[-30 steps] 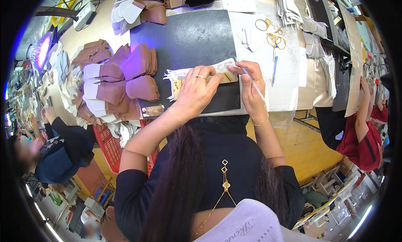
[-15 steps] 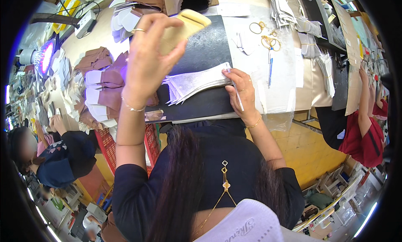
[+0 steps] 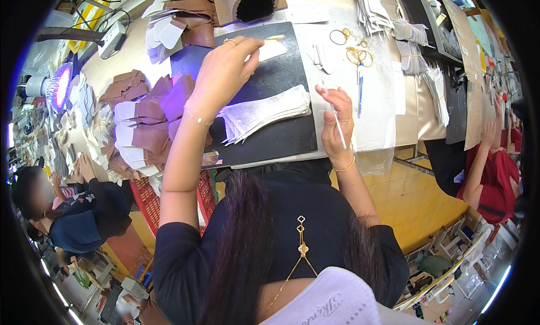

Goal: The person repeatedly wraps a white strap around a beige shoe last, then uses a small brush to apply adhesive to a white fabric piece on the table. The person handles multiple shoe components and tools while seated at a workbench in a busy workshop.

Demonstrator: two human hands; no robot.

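My left hand [image 3: 228, 72] reaches over the black mat [image 3: 264, 134], its fingers closed at the left end of a cream-yellow flat block [image 3: 273, 49], which lies low on the mat. Part of the block is behind my fingers. In my right hand [image 3: 337, 125], off the mat's right edge, a thin white stick [image 3: 339, 128] is gripped between thumb and fingers, slanting down toward the wrist. Between the hands, a fanned stack of whitish cut pieces [image 3: 267, 111] rests on the mat, touched by neither hand.
Brown and white cut pieces [image 3: 143, 125] are piled left of the mat. Gold scissors [image 3: 359, 56], a blue pen [image 3: 360, 94] and small white pieces [image 3: 322, 58] lie right. A hollow tube [image 3: 256, 4] is at the back; a lamp [image 3: 59, 82] glows left. Co-workers sit both sides.
My left hand has lowered the cream block from mid-air onto the mat's far part. My right hand has moved right, away from the whitish stack, still gripping the stick.
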